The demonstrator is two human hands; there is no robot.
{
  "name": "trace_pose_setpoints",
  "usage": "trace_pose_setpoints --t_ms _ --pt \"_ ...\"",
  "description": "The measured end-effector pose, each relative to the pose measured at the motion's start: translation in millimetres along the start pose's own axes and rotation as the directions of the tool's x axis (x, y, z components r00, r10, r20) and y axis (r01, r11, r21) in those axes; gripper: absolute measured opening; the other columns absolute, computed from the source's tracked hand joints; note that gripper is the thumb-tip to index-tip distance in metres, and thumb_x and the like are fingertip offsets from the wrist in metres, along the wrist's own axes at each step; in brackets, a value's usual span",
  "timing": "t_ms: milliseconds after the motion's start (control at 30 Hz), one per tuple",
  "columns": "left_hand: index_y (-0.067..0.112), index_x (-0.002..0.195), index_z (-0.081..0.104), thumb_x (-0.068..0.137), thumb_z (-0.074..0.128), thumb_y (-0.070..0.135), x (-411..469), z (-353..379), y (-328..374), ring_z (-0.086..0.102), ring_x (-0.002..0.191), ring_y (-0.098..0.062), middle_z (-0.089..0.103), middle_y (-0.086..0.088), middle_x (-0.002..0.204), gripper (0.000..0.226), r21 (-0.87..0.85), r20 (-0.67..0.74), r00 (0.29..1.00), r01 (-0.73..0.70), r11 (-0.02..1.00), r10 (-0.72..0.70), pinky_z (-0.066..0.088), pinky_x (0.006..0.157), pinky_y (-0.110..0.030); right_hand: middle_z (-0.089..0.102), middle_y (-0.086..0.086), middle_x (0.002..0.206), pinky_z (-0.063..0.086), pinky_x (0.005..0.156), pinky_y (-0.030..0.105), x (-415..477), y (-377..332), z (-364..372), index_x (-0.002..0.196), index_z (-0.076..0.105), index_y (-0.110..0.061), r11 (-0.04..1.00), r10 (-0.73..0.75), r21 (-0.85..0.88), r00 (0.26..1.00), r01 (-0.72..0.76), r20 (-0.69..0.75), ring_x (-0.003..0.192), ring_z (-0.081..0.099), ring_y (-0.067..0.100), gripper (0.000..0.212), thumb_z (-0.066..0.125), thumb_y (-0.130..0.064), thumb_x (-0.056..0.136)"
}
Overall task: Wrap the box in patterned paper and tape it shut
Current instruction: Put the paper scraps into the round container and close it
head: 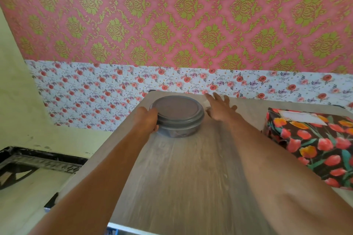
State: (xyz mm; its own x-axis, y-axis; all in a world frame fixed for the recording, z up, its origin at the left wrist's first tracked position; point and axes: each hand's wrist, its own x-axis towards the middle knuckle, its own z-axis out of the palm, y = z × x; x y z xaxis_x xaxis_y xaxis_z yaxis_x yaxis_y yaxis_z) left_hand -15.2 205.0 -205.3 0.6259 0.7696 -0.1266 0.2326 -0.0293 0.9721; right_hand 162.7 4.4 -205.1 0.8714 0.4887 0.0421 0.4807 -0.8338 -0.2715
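Note:
A round grey lidded container [177, 115] sits at the far end of the wooden table [181, 177]. My left hand [148, 119] grips its left side, fingers curled round the rim. Just right of the container, my right hand [219, 108] is stretched out with straight, spread fingers, touching nothing that I can make out. A box wrapped in dark tulip-patterned paper [313, 145] lies at the table's right edge, with a strip of clear tape on its top.
Behind the table the wall carries pink and gold damask wallpaper [181, 15] above a band of white floral paper [95, 91]. A dark carved frame [28, 162] stands on the floor at the left. The table's left edge runs diagonally.

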Motion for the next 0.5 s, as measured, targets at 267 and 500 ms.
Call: trace_pose_setpoints --t_ms 267,500 --pt "0.007 0.118 0.056 0.102 0.054 0.025 42.7 2.1 -0.2 0.057 0.068 -0.019 0.056 -0.011 0.088 0.025 0.044 0.015 1.000 0.004 0.999 -0.005 0.051 0.052 -0.026 0.046 0.006 0.153 0.022 0.114 0.064 47.3 7.7 27.8 0.147 0.049 -0.035 0.996 -0.014 -0.084 0.999 0.018 0.047 0.141 0.040 0.036 0.043 0.033 -0.025 0.108" --pt "0.007 0.123 0.052 0.103 0.054 0.024 57.7 13.6 3.2 0.057 0.068 -0.019 0.057 -0.012 0.093 0.026 0.049 -0.005 1.000 0.001 0.999 -0.001 0.054 0.057 -0.028 0.059 0.015 0.110 0.045 0.092 0.051 47.9 12.1 31.2 0.091 0.061 -0.009 0.970 -0.106 -0.241 0.950 0.034 -0.293 0.112 0.054 0.036 0.011 0.053 -0.009 0.099"
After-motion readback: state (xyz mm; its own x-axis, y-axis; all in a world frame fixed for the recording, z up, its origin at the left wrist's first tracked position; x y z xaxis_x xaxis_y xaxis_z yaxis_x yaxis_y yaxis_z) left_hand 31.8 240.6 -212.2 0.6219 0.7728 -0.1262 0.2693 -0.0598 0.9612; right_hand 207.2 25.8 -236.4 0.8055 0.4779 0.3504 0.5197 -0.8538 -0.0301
